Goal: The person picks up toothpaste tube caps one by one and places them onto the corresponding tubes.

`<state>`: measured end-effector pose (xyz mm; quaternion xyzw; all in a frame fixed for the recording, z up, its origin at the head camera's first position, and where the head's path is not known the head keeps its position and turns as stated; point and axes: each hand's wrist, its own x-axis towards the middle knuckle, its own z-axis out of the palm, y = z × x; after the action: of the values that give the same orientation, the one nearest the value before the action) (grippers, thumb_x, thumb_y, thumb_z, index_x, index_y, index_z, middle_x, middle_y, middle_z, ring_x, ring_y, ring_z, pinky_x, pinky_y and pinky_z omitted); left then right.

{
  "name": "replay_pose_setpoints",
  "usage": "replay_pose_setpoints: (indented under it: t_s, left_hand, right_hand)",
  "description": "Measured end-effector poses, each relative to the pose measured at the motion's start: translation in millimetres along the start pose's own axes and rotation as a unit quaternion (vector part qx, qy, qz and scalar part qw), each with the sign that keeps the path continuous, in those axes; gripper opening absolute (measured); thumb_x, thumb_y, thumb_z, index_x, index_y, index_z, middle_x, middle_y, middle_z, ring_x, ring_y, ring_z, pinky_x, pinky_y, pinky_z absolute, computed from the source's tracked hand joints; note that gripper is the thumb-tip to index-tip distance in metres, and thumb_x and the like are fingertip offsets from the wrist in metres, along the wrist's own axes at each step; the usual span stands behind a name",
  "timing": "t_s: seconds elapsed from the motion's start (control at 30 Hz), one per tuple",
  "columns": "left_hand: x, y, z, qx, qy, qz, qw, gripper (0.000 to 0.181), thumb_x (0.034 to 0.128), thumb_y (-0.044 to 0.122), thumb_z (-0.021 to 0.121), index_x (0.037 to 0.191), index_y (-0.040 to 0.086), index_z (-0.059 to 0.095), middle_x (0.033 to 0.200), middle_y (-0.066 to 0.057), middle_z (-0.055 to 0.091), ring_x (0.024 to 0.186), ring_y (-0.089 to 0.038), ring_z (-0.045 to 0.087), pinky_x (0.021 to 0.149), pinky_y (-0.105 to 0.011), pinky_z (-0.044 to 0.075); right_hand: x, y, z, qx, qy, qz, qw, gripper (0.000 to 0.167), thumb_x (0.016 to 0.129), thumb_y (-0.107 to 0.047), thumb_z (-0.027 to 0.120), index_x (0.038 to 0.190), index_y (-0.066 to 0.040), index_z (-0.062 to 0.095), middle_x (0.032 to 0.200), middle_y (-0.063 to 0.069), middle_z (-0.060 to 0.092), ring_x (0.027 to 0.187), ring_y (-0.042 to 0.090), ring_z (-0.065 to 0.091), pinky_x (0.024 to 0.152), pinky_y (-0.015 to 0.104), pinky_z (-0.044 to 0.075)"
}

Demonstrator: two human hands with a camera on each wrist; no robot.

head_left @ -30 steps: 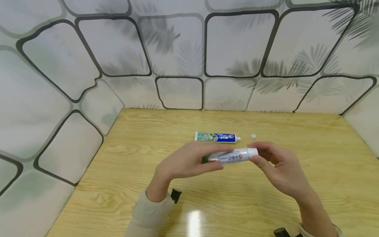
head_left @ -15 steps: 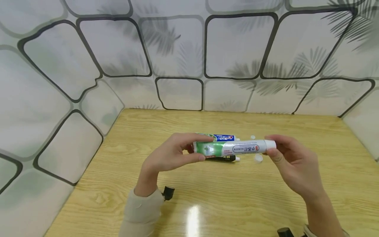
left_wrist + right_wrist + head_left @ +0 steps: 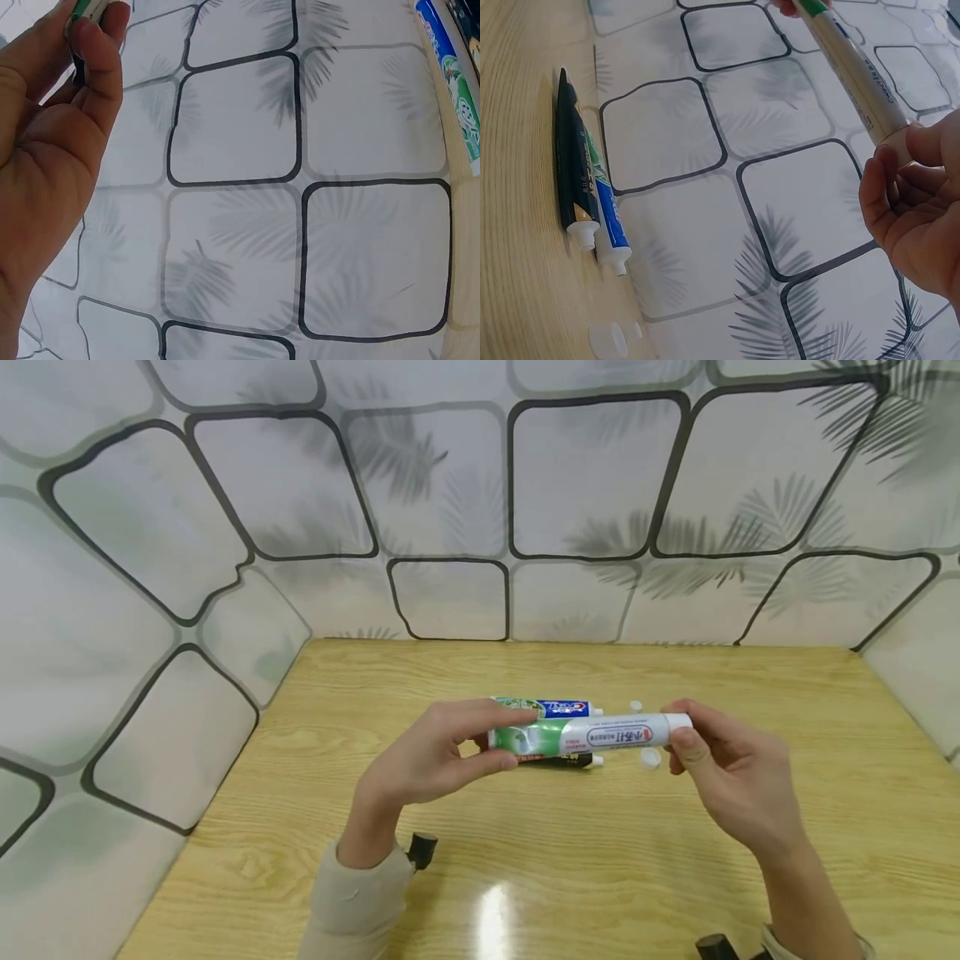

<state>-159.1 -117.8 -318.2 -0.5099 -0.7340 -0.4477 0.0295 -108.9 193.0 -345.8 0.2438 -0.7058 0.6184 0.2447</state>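
Head view: the left hand (image 3: 429,758) pinches the white-and-green tube (image 3: 600,735) at its green end, the right hand (image 3: 742,775) pinches its white cap (image 3: 678,722), and a black tube (image 3: 572,761) lies below.

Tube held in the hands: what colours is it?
The tube is green at its tail end, whitish toward its white cap; clearest in the head view.

A wood-grain tabletop (image 3: 600,860) bounded by leaf-patterned walls (image 3: 585,485) shows a booth-like workspace, its building type unclear.
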Motion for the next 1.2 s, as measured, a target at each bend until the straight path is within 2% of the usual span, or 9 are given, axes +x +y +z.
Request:
replay_pose_setpoints:
  t_s: [0.17,0.27,0.33,0.53,0.73,0.9,1.03,1.13,1.2]
  left_hand:
    - [-0.5,-2.9,-0.2,0.027,-0.013,-0.028,0.9992,0.043,0.0888,0.002,0.073,0.130,0.000,0.062,0.114,-0.009,0.068,0.083,-0.009,0.058,0.071,-0.023,0.053]
    - [-2.0,-6.3,0.1,0.025,-0.016,-0.052,0.9982,0.043,0.0894,0.004,0.073,0.131,0.002,0.062,0.117,-0.009,0.067,0.083,-0.009,0.059,0.070,-0.024,0.053]
    - [-2.5,-9.5,0.8,0.024,-0.019,-0.062,0.9976,0.043,0.0899,0.005,0.073,0.131,0.003,0.061,0.118,-0.010,0.067,0.084,-0.009,0.060,0.071,-0.024,0.054]
    - [-0.8,-21.7,6.0,0.018,-0.042,-0.104,0.9935,0.039,0.0923,0.008,0.071,0.131,0.008,0.063,0.121,-0.005,0.066,0.083,-0.008,0.061,0.074,-0.027,0.055]
    - [0.0,-31.2,14.0,0.003,-0.080,-0.164,0.9833,0.038,0.0940,0.011,0.069,0.131,0.012,0.062,0.113,-0.003,0.065,0.075,-0.010,0.056,0.067,-0.027,0.051]
    - [-0.6,-39.8,19.8,0.001,-0.108,-0.190,0.9758,0.037,0.0948,0.013,0.069,0.132,0.012,0.062,0.104,0.002,0.065,0.075,-0.011,0.055,0.064,-0.024,0.047]
    - [-1.2,-46.9,24.4,0.000,-0.136,-0.212,0.9678,0.036,0.0961,0.014,0.067,0.131,0.013,0.061,0.101,0.005,0.064,0.079,-0.010,0.057,0.066,-0.024,0.048]
    - [-1.3,-51.1,27.3,-0.006,-0.168,-0.226,0.9596,0.037,0.0975,0.014,0.065,0.134,0.013,0.059,0.106,0.004,0.063,0.082,-0.011,0.057,0.069,-0.024,0.049]
    - [-1.3,-52.6,29.1,-0.009,-0.199,-0.241,0.9499,0.039,0.0983,0.014,0.064,0.136,0.012,0.056,0.111,0.002,0.062,0.084,-0.011,0.057,0.070,-0.024,0.048]
  right_hand:
    - [1.3,-0.6,-2.4,-0.067,-0.015,0.028,0.9972,0.020,0.091,0.016,0.060,0.108,0.011,0.069,0.085,-0.001,0.069,0.062,0.007,0.060,0.058,0.016,0.049]
    - [3.6,-2.1,-6.5,-0.111,-0.050,0.065,0.9905,0.024,0.091,0.013,0.061,0.114,0.008,0.067,0.085,-0.004,0.069,0.063,0.007,0.064,0.061,0.017,0.052]
    - [5.3,-2.6,-10.1,-0.135,-0.084,0.089,0.9833,0.025,0.094,0.009,0.061,0.118,0.004,0.065,0.089,-0.004,0.070,0.067,0.009,0.066,0.063,0.019,0.054]
    - [6.7,3.8,-20.8,-0.143,-0.195,0.165,0.9562,0.021,0.101,-0.007,0.058,0.121,-0.005,0.061,0.091,0.003,0.066,0.073,0.015,0.065,0.065,0.027,0.055]
    - [5.0,14.1,-26.8,-0.147,-0.271,0.215,0.9269,0.022,0.101,-0.016,0.059,0.121,-0.006,0.060,0.092,0.006,0.064,0.076,0.015,0.062,0.063,0.029,0.053]
    - [1.0,26.3,-29.2,-0.156,-0.312,0.217,0.9115,0.024,0.096,-0.019,0.068,0.118,-0.012,0.062,0.093,0.003,0.062,0.077,0.014,0.056,0.057,0.026,0.045]
    - [-0.2,35.2,-30.4,-0.155,-0.340,0.230,0.8986,0.025,0.097,-0.018,0.067,0.118,-0.008,0.060,0.091,0.004,0.062,0.074,0.011,0.055,0.057,0.026,0.045]
    - [-0.2,41.1,-31.8,-0.148,-0.355,0.243,0.8903,0.027,0.097,-0.020,0.066,0.117,-0.003,0.058,0.089,0.006,0.064,0.073,0.011,0.056,0.058,0.026,0.047]
    - [-0.8,45.5,-32.3,-0.141,-0.363,0.256,0.8848,0.028,0.097,-0.020,0.067,0.116,-0.001,0.058,0.089,0.007,0.065,0.074,0.012,0.058,0.060,0.027,0.048]
